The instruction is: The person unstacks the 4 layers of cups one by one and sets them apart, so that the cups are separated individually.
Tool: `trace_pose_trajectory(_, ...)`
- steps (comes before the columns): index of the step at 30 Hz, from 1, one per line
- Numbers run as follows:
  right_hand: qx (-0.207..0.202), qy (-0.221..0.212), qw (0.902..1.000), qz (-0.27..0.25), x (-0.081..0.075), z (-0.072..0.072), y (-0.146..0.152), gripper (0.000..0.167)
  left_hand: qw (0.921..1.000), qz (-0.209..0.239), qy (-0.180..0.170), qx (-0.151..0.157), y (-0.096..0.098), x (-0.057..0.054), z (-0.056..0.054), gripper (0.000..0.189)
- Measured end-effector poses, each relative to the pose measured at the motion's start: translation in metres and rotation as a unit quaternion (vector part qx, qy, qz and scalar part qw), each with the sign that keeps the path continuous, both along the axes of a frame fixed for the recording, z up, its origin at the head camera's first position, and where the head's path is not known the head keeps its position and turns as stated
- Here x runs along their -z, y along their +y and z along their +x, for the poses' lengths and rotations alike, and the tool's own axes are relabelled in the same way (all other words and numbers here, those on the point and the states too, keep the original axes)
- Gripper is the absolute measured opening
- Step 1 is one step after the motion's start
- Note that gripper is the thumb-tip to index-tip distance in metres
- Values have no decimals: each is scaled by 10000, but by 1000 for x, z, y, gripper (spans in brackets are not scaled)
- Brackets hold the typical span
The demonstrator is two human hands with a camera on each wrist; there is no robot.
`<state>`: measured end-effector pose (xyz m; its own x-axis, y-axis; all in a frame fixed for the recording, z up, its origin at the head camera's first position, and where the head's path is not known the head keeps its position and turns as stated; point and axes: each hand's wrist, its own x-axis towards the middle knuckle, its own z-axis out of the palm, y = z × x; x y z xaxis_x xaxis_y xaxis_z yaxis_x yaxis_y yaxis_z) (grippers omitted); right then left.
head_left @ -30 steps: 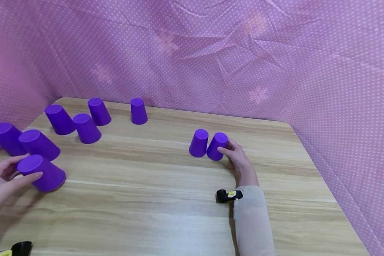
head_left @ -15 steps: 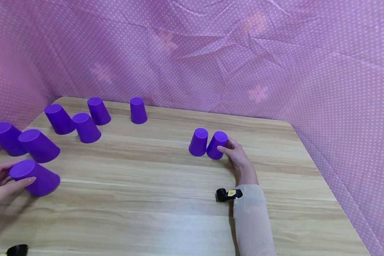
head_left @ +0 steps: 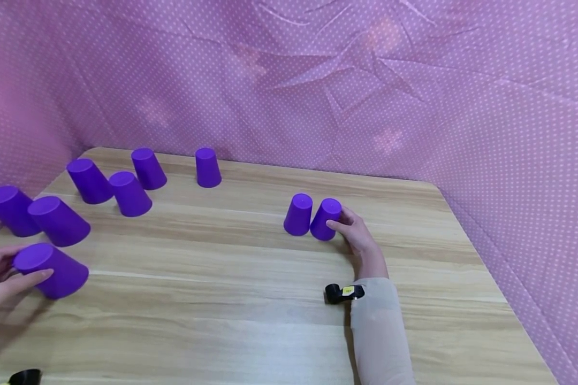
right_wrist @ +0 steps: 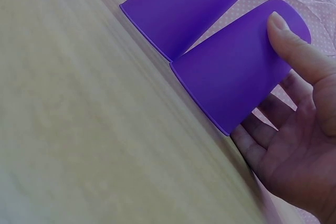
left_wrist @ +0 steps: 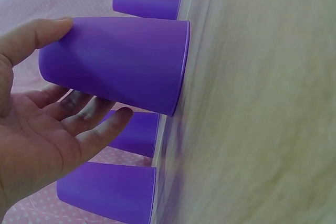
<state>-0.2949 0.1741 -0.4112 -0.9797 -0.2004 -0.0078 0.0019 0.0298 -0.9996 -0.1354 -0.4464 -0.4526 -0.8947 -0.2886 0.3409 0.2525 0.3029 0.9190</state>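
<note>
Upside down at the table's left, a purple cup (head_left: 62, 275) is held by my left hand (head_left: 2, 280). In the left wrist view, the thumb lies on one side of that cup (left_wrist: 121, 61) near its closed end, the fingers on the opposite side. Right of the middle, my right hand (head_left: 358, 235) grips a second upturned purple cup (head_left: 321, 227) around its upper part. A matching cup (head_left: 298, 216) stands just left of it, and the right wrist view has the two rims meeting at one corner. The right thumb (right_wrist: 281, 22) rests along the gripped cup (right_wrist: 231, 72).
Several more upturned purple cups stand on the wooden table (head_left: 212, 321), including one behind my left hand (head_left: 60, 222), one farther back (head_left: 131, 195) and one near the back edge (head_left: 208, 168). A pink dotted cloth (head_left: 289, 85) hangs behind and at both sides.
My left hand has drawn its purple cup leftward and toward me, opening a gap to the cup behind it. My right hand and its cup have stayed in place.
</note>
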Motion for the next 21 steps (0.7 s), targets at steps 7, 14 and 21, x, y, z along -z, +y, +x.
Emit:
trace_pose_trajectory(7,10,-21,10000,44,0,3,0,54,9999,-10,-139,-24,-1,2,3,61)
trace_pose_trajectory(14,6,-42,10000,-8,0,4,2,54,9987,-366,-175,-310,-5,-2,0,66)
trace_pose_trajectory(21,-31,-4,10000,-49,0,3,2,57,9947,799,427,489,-15,-5,-8,67)
